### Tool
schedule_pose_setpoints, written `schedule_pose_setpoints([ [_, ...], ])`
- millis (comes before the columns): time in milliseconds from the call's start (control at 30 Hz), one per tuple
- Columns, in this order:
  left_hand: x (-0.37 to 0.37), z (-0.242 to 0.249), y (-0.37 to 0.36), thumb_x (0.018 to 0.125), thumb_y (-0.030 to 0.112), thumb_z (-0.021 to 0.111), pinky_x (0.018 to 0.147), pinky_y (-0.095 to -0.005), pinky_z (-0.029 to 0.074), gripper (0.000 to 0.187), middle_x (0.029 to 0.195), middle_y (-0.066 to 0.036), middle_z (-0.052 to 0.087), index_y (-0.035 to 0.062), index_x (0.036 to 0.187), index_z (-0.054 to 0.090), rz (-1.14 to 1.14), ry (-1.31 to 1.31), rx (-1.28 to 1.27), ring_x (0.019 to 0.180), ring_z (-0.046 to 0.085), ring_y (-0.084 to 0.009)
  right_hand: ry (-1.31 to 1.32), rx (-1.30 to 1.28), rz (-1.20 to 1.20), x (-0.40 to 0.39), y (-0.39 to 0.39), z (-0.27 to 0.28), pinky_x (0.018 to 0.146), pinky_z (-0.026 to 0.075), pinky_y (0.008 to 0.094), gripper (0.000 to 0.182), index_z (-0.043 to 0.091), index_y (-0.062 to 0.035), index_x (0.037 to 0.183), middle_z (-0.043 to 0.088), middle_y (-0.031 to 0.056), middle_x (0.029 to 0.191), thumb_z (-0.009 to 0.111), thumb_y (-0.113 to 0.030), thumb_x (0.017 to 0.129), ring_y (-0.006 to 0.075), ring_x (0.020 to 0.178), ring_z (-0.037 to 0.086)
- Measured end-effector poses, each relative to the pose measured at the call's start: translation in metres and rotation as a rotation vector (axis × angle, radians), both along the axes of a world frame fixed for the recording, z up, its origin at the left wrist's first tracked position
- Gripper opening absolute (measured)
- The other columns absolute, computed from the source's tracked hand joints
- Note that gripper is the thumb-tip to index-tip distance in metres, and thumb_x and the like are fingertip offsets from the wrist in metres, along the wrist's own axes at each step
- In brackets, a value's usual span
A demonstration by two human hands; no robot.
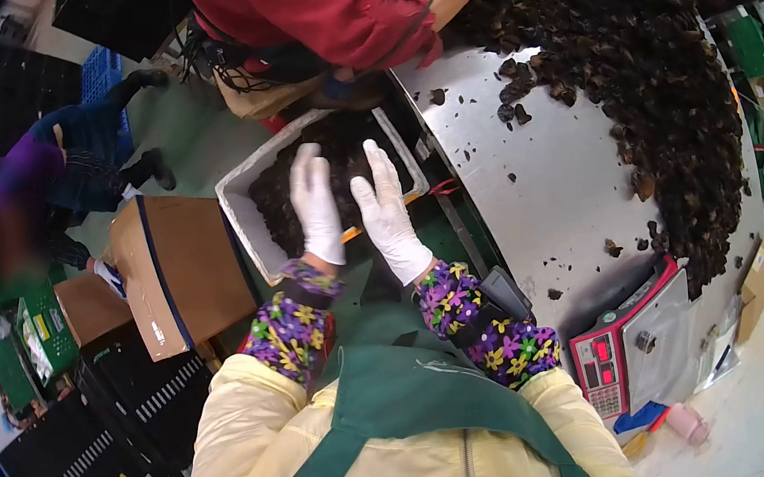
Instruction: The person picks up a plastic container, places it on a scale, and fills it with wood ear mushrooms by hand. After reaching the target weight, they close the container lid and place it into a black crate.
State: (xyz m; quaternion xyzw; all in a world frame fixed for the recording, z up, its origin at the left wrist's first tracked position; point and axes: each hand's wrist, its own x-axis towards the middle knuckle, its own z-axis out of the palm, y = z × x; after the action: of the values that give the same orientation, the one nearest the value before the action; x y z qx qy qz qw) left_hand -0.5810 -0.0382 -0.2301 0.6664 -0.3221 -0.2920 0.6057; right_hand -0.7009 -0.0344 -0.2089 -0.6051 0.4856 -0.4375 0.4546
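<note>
My left hand (pixel 316 207), in a white glove, is open above a white foam box (pixel 242 227). Beside it my right hand (pixel 389 218), gloved the same way, is open too, fingers stretched out over the box's near side. Neither hand holds anything that I can see. Inside the box lies a layer of dark brown pieces (pixel 270 194), too small to name with certainty but looking like mushrooms. The hands cover part of them.
A metal table (pixel 476 142) on the right bears a large dark heap (pixel 665 101) and a red scale (pixel 606 373). A red-sleeved co-worker (pixel 310 5) reaches into the heap. Left are a cardboard box (pixel 197 274), black crates (pixel 72 467) and a person (pixel 51 178) bending.
</note>
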Motion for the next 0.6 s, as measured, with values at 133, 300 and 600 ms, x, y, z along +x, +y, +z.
schedule_pose_setpoints([
  [133, 0.087, -0.016, 0.014, 0.096, 0.026, 0.059, 0.111, -0.0412, 0.033, 0.044, 0.135, -0.022, 0.054, 0.0016, 0.133, 0.056, 0.243, -0.376, 0.206, 0.129, 0.047, -0.0352, 0.239, -0.213, -0.006, -0.039, 0.001, 0.021, 0.115, 0.026, 0.0451, 0.058, 0.048, -0.0069, 0.142, 0.048, 0.0161, 0.143, 0.064, -0.017, 0.088, 0.0347, 0.137, 0.038],
  [300, 0.112, -0.058, 0.06, 0.095, 0.02, 0.058, 0.112, -0.0433, 0.034, 0.039, 0.135, -0.023, 0.054, 0.0021, 0.13, 0.058, 0.177, -0.55, 0.374, 0.13, 0.047, -0.0373, 0.725, -0.251, -0.383, -0.16, 0.063, 0.04, 0.11, 0.029, 0.052, 0.058, 0.049, -0.0019, 0.138, 0.046, 0.0264, 0.137, 0.059, -0.006, 0.081, 0.0427, 0.13, 0.04],
  [600, 0.015, -0.116, 0.127, 0.091, 0.02, 0.059, 0.109, -0.039, 0.039, 0.036, 0.126, -0.018, 0.06, 0.0034, 0.124, 0.062, -0.021, -0.343, 0.631, 0.124, 0.052, -0.0334, 1.313, 0.42, -0.869, -0.231, 0.131, -0.038, 0.109, 0.03, 0.0568, 0.06, 0.035, -0.0099, 0.151, 0.039, 0.0241, 0.149, 0.04, -0.043, 0.101, 0.0469, 0.133, 0.037],
])
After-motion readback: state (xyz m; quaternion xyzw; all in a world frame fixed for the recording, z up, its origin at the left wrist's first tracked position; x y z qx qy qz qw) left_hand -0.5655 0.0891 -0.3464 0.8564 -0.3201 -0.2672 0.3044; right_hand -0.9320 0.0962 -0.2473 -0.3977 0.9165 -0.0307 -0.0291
